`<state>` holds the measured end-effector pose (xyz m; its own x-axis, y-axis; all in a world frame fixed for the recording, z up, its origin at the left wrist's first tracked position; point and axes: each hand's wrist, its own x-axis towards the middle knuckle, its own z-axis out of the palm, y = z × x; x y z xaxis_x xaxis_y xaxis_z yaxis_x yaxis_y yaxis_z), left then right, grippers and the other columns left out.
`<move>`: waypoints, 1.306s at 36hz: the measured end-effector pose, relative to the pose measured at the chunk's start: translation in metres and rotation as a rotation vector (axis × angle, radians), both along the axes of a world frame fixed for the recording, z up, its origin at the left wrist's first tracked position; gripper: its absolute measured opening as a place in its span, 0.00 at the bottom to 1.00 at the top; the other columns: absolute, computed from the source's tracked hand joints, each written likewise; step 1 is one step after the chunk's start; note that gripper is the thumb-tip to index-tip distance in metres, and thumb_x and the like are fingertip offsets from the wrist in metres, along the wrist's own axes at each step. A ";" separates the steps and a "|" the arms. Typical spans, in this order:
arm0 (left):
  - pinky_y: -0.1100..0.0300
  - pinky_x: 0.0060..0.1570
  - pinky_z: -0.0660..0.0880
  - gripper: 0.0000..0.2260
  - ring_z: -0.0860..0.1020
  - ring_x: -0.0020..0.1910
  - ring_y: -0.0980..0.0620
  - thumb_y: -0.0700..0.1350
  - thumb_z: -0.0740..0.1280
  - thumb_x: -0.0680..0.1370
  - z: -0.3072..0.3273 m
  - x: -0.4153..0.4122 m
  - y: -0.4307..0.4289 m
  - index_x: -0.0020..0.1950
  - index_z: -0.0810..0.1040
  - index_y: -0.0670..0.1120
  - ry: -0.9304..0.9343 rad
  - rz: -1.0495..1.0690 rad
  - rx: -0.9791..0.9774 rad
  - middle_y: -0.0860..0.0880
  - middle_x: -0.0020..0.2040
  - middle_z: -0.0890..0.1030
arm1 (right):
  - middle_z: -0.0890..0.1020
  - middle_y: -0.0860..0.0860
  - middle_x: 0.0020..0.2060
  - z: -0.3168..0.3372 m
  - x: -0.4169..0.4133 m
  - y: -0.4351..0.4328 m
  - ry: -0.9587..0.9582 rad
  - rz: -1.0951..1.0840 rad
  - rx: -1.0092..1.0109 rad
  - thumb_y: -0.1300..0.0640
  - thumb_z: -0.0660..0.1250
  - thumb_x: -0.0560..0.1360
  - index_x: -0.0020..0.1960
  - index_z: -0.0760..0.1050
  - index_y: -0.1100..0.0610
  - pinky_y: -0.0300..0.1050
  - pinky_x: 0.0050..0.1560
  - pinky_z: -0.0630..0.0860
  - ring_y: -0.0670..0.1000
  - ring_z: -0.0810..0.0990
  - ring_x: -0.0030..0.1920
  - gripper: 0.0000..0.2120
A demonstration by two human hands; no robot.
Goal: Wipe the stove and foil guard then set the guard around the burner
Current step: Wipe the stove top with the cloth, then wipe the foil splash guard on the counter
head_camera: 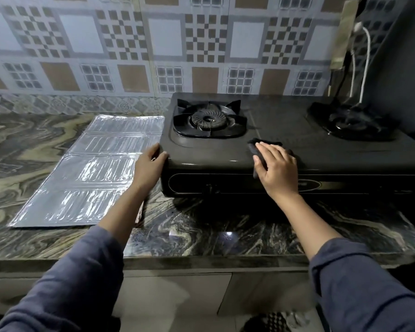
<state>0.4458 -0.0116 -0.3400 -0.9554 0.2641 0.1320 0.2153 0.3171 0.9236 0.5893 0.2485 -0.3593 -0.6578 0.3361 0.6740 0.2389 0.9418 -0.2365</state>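
A black two-burner gas stove (321,149) stands on the marble counter. Its left burner (209,121) and right burner (347,122) are bare. My right hand (277,168) presses a dark cloth (255,146) flat on the stove top near the front edge, between the burners. My left hand (151,164) grips the stove's front left corner. The silver foil guard (91,168) lies unfolded and flat on the counter to the left of the stove, partly under my left forearm.
The marble counter (213,231) has a front edge close to me. A patterned tiled wall (153,44) runs behind. White and dark cables (362,68) hang at the back right beside a dark side wall.
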 end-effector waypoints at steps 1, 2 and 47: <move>0.57 0.65 0.68 0.20 0.74 0.62 0.52 0.43 0.64 0.76 -0.001 -0.001 -0.002 0.68 0.71 0.43 -0.006 -0.011 0.008 0.50 0.61 0.76 | 0.81 0.50 0.57 0.000 -0.002 -0.002 0.016 -0.023 -0.023 0.48 0.57 0.76 0.60 0.77 0.54 0.51 0.55 0.73 0.54 0.78 0.58 0.19; 0.57 0.65 0.68 0.21 0.74 0.63 0.51 0.44 0.65 0.76 -0.002 -0.003 -0.005 0.68 0.71 0.42 -0.015 -0.020 0.016 0.49 0.62 0.76 | 0.82 0.50 0.56 0.000 -0.004 -0.005 0.036 -0.051 -0.047 0.48 0.57 0.76 0.59 0.77 0.54 0.52 0.55 0.73 0.54 0.79 0.58 0.18; 0.54 0.71 0.55 0.22 0.60 0.73 0.42 0.41 0.61 0.79 -0.096 -0.224 -0.218 0.70 0.64 0.34 0.066 -0.112 -0.566 0.36 0.73 0.63 | 0.77 0.55 0.63 0.020 -0.247 -0.235 -0.283 -0.057 0.035 0.66 0.56 0.75 0.66 0.71 0.59 0.55 0.61 0.70 0.58 0.75 0.63 0.20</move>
<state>0.2218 -0.2300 -0.4365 -0.9124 0.4094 -0.0008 0.3269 0.7296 0.6007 0.3425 0.0136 -0.3391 -0.8020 0.3576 0.4785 0.3431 0.9315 -0.1209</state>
